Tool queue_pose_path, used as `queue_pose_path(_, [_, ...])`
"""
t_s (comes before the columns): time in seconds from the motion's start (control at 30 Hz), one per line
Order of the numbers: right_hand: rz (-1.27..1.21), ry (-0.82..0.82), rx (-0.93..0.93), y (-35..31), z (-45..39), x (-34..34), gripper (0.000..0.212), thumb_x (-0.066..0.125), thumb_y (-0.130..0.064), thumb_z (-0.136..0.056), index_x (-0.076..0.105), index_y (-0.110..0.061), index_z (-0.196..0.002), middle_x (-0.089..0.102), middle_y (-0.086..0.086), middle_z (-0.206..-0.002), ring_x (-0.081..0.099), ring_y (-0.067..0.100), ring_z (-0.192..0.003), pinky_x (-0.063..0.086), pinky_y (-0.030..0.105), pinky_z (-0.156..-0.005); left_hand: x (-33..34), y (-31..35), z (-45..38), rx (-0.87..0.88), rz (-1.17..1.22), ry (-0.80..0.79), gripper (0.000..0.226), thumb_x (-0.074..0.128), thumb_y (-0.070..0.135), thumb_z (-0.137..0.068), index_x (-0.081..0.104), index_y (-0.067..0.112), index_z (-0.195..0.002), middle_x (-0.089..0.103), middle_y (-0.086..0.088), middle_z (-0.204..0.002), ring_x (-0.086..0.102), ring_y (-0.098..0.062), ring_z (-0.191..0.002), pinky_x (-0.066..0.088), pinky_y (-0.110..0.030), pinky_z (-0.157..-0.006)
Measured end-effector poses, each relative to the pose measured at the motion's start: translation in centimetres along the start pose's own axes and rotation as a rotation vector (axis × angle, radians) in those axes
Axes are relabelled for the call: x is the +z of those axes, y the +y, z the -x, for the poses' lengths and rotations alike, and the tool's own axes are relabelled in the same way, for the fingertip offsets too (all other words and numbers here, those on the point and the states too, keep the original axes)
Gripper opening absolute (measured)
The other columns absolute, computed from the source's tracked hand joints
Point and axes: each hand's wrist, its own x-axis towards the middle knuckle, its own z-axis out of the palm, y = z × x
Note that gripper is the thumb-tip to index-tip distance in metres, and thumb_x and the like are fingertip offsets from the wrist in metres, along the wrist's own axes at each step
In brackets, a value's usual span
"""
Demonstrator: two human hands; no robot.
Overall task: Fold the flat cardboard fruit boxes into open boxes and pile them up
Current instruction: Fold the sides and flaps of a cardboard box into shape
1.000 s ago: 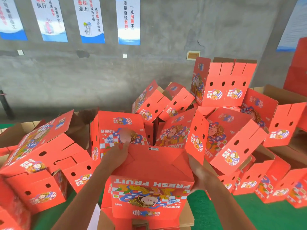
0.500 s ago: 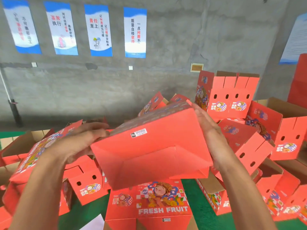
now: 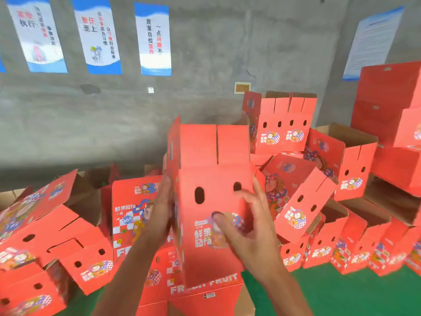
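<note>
I hold a folded red fruit box (image 3: 211, 176) upright in front of me, its top flaps standing up and its end face with two oval holes turned toward me. My left hand (image 3: 160, 215) lies flat with straight fingers against the box's left side. My right hand (image 3: 249, 226) is spread against the end face and right edge, thumb on the printed label; motion blurs the fingers. Below the box lies a stack of flat boxes (image 3: 205, 290) printed "FRESH FRUIT".
Folded red boxes lie tumbled at the left (image 3: 57, 236) and the right (image 3: 307, 201), with one upright at the back (image 3: 284, 124). A tall red stack (image 3: 387, 106) stands far right. Green floor (image 3: 341, 293) shows at lower right. A grey wall with posters (image 3: 152, 39) closes the back.
The box has gone from lying on the flat stack, to being lifted bottom toward me, to standing upright with its end face toward me. Both hands shifted from its edges to its sides.
</note>
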Motion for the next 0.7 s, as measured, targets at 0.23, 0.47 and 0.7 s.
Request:
queue_pose_path(0.23, [0.362, 0.253, -0.209, 0.5, 4.8, -4.3, 0.045, 0.079, -0.045, -0.089, 0.070, -0.021, -0.127, 0.036, 0.012, -0.161, 0.042, 0.032, -0.145, 0.045, 0.045, -0.109, 8.1, -0.7, 2.1, -0.042, 0.245, -0.183, 0.074, 0.023, 0.054, -0.105, 0.077, 0.037, -0.057, 0.070, 0.011, -0.060, 0.066, -0.002, -0.052, 0.051, -0.016, -0.048])
queue_pose_path(0.47, [0.697, 0.464, -0.221, 1.3, 8.3, -8.6, 0.048, 0.082, -0.042, -0.087, 0.065, -0.027, -0.129, 0.033, 0.013, -0.162, 0.047, 0.039, -0.138, 0.046, 0.052, -0.104, 14.4, -4.3, 1.4, -0.123, 0.294, -0.380, 0.055, 0.042, 0.062, -0.096, 0.079, 0.021, -0.095, 0.077, -0.007, -0.100, 0.071, -0.024, -0.093, 0.059, -0.034, -0.082])
queue_pose_path(0.7, [0.797, 0.516, 0.085, 7.8, 18.1, -9.8, 0.033, 0.079, -0.039, -0.088, 0.070, -0.031, -0.120, 0.033, 0.012, -0.162, 0.046, 0.037, -0.140, 0.049, 0.045, -0.105, 18.1, -15.1, 4.6, -0.126, 0.049, -0.398, 0.101, 0.072, 0.093, -0.049, 0.070, 0.027, -0.126, 0.068, 0.007, -0.131, 0.060, -0.005, -0.125, 0.036, -0.046, -0.118])
